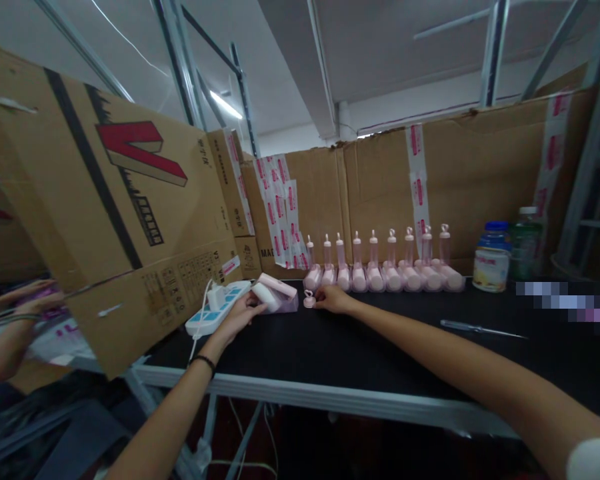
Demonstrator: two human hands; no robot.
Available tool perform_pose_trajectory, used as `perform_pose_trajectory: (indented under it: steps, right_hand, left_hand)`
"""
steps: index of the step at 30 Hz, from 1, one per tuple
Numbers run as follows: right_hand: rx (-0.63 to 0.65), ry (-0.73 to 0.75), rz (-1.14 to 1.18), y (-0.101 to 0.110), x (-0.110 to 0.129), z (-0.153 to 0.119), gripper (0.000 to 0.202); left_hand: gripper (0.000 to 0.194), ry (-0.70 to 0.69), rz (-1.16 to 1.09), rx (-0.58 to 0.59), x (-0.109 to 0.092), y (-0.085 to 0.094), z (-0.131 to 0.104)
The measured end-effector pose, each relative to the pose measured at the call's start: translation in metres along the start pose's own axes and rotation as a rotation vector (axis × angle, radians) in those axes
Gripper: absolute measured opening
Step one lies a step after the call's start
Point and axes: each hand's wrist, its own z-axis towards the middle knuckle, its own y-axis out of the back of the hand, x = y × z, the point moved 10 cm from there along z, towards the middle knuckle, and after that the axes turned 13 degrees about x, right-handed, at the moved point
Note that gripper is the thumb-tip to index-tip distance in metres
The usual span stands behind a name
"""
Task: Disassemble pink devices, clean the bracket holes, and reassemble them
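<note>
Ringed cap (309, 302) pinched in R hand (334, 300); pink-white device (278, 287) gripped in L hand (243, 313), just left, long axis twd R hand.

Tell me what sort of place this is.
Probably a workshop bench for assembling small products: the right hand is at a pink ring-topped cap, a row of matching pink pieces lines the back of the black benchtop, and a screwdriver lies at the right.
</note>
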Motion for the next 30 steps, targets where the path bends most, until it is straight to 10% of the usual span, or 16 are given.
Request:
perform_pose_trajectory:
  steps: [30]
  right_hand:
    - [0.033, 0.195, 0.037, -0.002, 0.030, -0.019, 0.028]
  left_hand:
    - [0.045, -0.042, 0.080, -0.127, -0.002, 0.004, 0.002]
